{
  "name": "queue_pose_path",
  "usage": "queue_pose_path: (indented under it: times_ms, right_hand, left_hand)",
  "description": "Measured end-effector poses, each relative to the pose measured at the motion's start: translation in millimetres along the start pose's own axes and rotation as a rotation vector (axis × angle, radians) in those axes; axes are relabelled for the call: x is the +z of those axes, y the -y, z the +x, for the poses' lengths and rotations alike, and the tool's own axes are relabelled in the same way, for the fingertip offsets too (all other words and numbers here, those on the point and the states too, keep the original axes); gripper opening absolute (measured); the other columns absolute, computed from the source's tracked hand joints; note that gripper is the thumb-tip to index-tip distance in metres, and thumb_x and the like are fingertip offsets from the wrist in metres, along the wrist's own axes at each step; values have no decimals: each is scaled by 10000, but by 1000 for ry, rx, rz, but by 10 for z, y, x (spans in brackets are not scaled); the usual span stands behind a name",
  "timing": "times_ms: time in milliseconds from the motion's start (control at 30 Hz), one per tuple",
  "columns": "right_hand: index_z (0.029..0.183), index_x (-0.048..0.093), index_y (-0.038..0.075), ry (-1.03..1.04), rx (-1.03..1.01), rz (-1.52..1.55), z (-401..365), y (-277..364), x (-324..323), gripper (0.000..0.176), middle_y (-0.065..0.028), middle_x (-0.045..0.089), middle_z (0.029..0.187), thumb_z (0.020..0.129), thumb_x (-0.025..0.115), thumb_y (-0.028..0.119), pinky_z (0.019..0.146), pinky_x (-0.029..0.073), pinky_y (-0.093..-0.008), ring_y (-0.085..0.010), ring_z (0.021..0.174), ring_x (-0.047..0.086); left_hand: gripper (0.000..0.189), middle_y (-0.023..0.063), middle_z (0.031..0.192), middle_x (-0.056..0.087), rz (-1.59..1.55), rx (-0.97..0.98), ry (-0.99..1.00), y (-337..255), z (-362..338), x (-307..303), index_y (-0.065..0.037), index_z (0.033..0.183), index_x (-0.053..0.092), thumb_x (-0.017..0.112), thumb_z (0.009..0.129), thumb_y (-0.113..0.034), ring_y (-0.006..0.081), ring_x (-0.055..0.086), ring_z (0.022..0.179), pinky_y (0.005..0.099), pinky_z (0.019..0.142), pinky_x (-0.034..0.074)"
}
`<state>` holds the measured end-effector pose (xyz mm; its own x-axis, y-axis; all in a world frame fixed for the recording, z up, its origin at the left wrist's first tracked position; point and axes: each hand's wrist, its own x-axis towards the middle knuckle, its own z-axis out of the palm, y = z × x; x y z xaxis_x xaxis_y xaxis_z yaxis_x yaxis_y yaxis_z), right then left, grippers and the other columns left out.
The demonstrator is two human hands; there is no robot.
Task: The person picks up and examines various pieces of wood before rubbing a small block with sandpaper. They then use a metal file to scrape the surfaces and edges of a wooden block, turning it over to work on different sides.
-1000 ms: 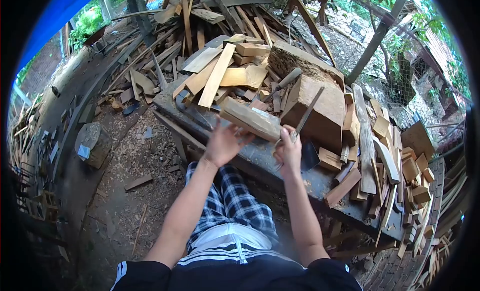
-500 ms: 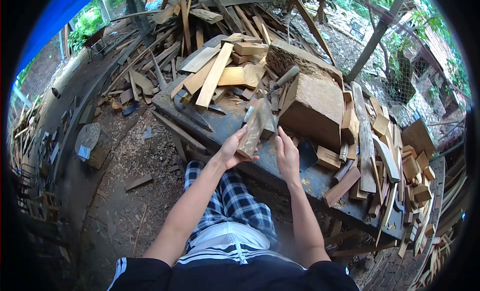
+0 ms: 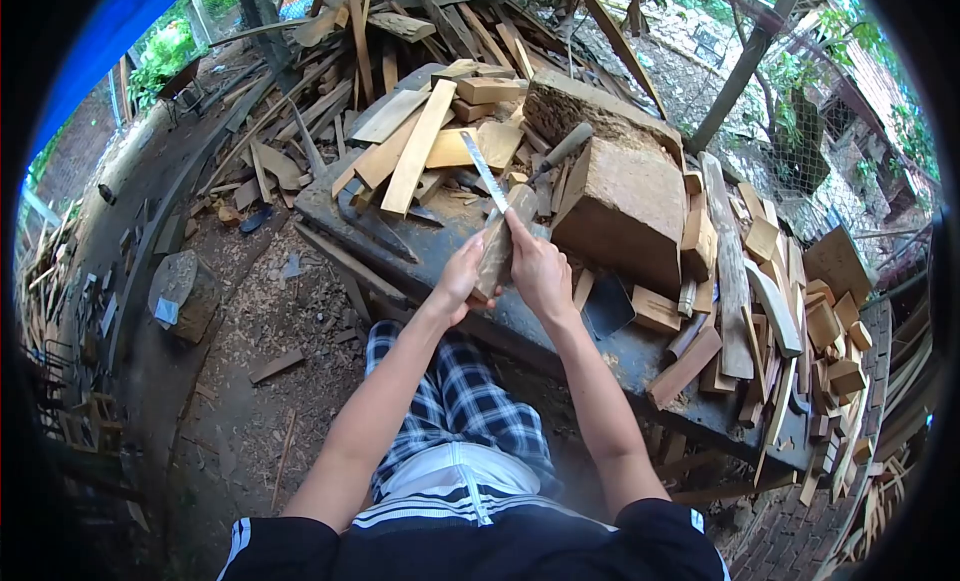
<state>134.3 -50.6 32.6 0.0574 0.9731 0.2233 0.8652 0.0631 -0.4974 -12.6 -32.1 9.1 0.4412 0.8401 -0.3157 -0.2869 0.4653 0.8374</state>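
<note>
My left hand (image 3: 461,279) is wrapped round the lower part of a brown wood block (image 3: 497,253), which is tilted above the near edge of the workbench. A thin metal ruler or blade (image 3: 484,171) lies against the block's top and points up and left. My right hand (image 3: 541,273) grips its lower end, with the fingers at the block's right side. Beyond them, a tool with a wooden handle (image 3: 568,146) rests beside a large wood block (image 3: 630,206).
The dark workbench (image 3: 455,311) carries light planks (image 3: 420,151) at the back left and many wood pieces (image 3: 760,311) at the right. A dark flat plate (image 3: 608,309) lies right of my right hand. A stump (image 3: 185,293) stands on the ground at left.
My right hand has moved left and up to the wood block. The metal strip, blurred before, now lies along the block's top. My left hand has shifted slightly left with the block.
</note>
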Motion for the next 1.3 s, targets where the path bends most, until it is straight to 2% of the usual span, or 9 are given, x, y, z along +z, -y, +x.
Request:
queue_pose_path:
  times_ms: [267,433,667,800,867,933,1067,1200,1300]
  right_hand:
    - [1436,474,308,45,-128,-49,-294,12,-64,570,-227,653,855,895,533,138,649,552,-516,-414,725,681]
    - [1398,534,217,-80,89,114,234,-144,-76,463,-274,671,891,949,495,114,706,534,-508,-424,813,676]
    - [1426,486,303,-84,-168,95,-188,-116,44,525,-237,669,866,933,479,124,684,539,-548,-446,743,671]
    - [1391,522,277,-77,197,88,318,-250,19,440,-241,686,895,961,489,192,710,542,-535,-438,818,677]
    - [1385,544,232,-51,220,170,306,-294,23,439,-273,666,956,954,510,158,769,520,-520,-445,915,655]
    - [1407,516,279,-178,91,142,168,-414,138,436,-223,688,901,979,509,198,709,539,-520,-420,825,676]
    - [1415,510,277,-184,86,103,36,-547,104,447,-206,684,920,981,509,170,703,537,-514,-400,823,677]
    - [1413,512,283,-244,64,125,62,-428,-4,455,-197,679,901,971,515,176,700,543,-506,-391,804,678]
    - [1396,531,288,-47,25,-32,52,-364,-58,448,-183,678,835,958,505,200,651,549,-490,-388,738,681]
  left_hand:
    - [380,70,937,604,18,-43,-27,-11,20,-28,-197,1385,404,287,1076,-384,155,576,585,291,412,494]
    - [461,81,927,590,221,93,-43,27,-41,150,-198,1515,291,282,1083,-358,139,561,585,280,404,485]
    - [467,76,931,600,71,23,-52,25,-20,97,-212,1520,270,278,1082,-375,161,578,592,301,412,497]
    - [468,98,936,584,80,16,-52,-1,-129,133,-207,1508,290,285,1076,-387,140,578,586,273,402,514]
    - [469,107,995,570,86,4,-44,8,-174,56,-218,1512,292,285,1076,-390,147,582,589,278,394,502]
    - [454,112,984,572,120,3,-16,-1,-230,-12,-225,1513,288,276,1081,-365,149,575,583,276,389,482]
    - [474,129,946,597,-155,-172,83,23,-210,-51,-233,1505,271,214,1079,-433,177,599,601,281,441,494]
    - [507,152,981,614,-428,-210,100,4,-171,27,-235,1488,303,260,1057,-499,210,625,656,378,529,576]
    - [468,153,964,617,-449,-231,74,55,-122,23,-222,1418,387,284,1051,-495,215,624,648,410,548,588]
